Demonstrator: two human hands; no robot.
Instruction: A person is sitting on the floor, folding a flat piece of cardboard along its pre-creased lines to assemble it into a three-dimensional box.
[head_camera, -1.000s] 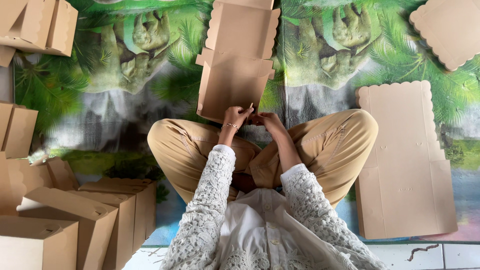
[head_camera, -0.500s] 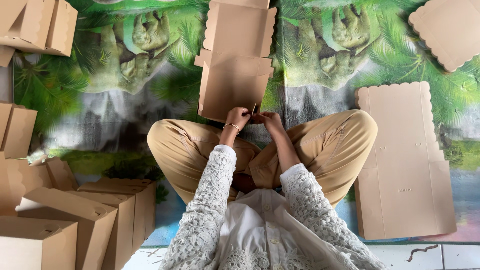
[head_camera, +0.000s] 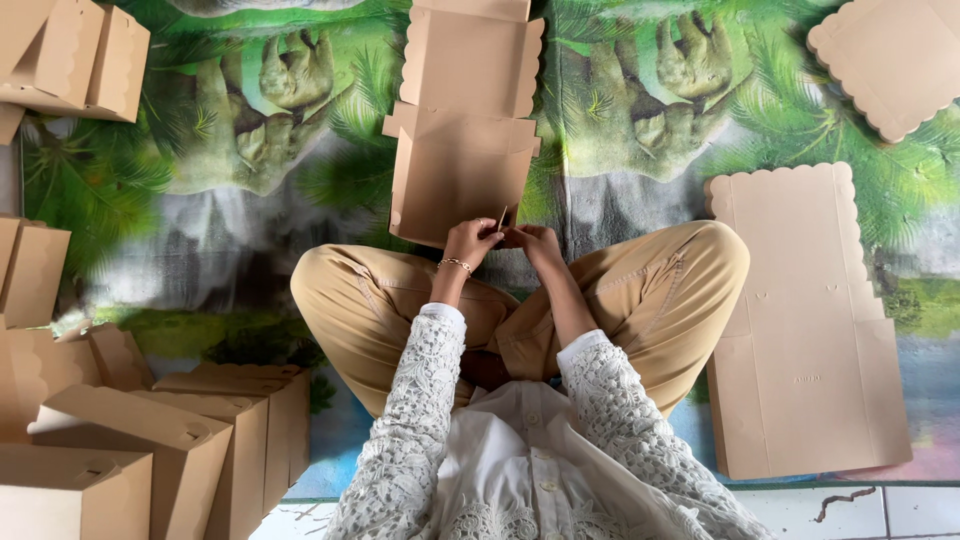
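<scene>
Your left hand (head_camera: 470, 242) and right hand (head_camera: 535, 243) both pinch the near edge flap (head_camera: 503, 218) of the flat cardboard box blank (head_camera: 460, 150), which lies just beyond your crossed legs (head_camera: 640, 290), within easy reach.

Bare mat (head_camera: 250, 230) lies open to the left of the flat carton (head_camera: 462, 130), and more between it and the stacked cardboard sheets (head_camera: 800, 320) on the right. Folded boxes (head_camera: 150, 440) crowd the near left, and the crossed knees (head_camera: 340, 290) hem in both sides.
</scene>
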